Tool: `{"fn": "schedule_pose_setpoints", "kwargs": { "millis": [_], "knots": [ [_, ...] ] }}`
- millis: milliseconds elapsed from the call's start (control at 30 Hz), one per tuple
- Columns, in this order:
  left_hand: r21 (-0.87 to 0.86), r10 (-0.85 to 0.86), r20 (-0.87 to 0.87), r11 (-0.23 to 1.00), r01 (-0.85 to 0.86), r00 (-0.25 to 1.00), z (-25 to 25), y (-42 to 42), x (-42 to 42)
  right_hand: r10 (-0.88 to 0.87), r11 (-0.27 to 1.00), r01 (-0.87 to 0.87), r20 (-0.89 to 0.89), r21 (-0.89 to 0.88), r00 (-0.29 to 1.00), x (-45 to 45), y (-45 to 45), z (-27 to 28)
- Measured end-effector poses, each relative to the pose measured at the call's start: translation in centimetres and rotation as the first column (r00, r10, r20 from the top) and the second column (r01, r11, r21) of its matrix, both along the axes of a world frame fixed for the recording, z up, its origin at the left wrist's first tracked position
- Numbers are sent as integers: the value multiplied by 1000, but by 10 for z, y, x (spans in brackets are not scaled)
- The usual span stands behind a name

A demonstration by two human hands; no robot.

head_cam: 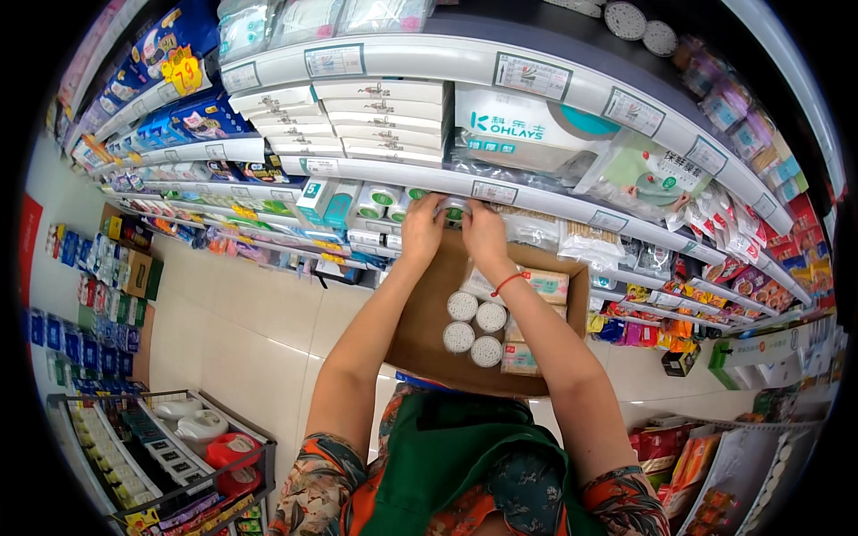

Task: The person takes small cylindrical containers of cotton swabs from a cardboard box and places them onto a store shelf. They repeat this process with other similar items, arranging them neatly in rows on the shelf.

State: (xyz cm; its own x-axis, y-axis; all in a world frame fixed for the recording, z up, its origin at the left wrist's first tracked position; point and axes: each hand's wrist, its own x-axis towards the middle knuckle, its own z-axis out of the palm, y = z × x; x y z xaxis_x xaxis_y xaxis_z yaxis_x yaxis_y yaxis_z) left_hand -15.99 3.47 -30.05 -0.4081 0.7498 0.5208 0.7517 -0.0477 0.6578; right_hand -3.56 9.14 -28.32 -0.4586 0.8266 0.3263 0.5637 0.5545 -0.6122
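Note:
Both my left hand (422, 228) and my right hand (484, 233) reach onto a shelf, one on each side of a round container with a green label (454, 213), their fingers touching it. More containers with green labels (381, 199) stand to the left of my hands. Below my forearms is an open cardboard box (429, 301). Inside it several round tubs of cotton swabs (491, 317) stand beside packs with pink and green print (520, 358). My right forearm covers some of the packs.
A shelf rail with price tags (402, 175) runs just above my hands. White cartons (382, 120) and a large plastic-wrapped pack (523, 134) sit on the shelf above. Bags of wooden sticks (590, 241) lie to the right. A wire-sided display rack (268, 462) stands at lower left.

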Motion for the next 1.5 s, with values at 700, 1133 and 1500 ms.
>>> {"fn": "schedule_pose_setpoints", "kwargs": {
  "millis": [700, 1133, 1500],
  "knots": [
    [230, -483, -90, 841, 490, 871, 236, -32, 123, 97, 995, -79, -569, 55, 817, 142, -41, 211],
    [175, -359, -270, 894, 412, 893, 344, 96, 130, 64, 985, 11, -429, 171, 901, 156, 81, 317],
    [-236, -386, -192, 911, 339, 902, 355, 141, 125, -25, 988, 36, -73, 151, 997, 145, 125, 331]
  ]
}}
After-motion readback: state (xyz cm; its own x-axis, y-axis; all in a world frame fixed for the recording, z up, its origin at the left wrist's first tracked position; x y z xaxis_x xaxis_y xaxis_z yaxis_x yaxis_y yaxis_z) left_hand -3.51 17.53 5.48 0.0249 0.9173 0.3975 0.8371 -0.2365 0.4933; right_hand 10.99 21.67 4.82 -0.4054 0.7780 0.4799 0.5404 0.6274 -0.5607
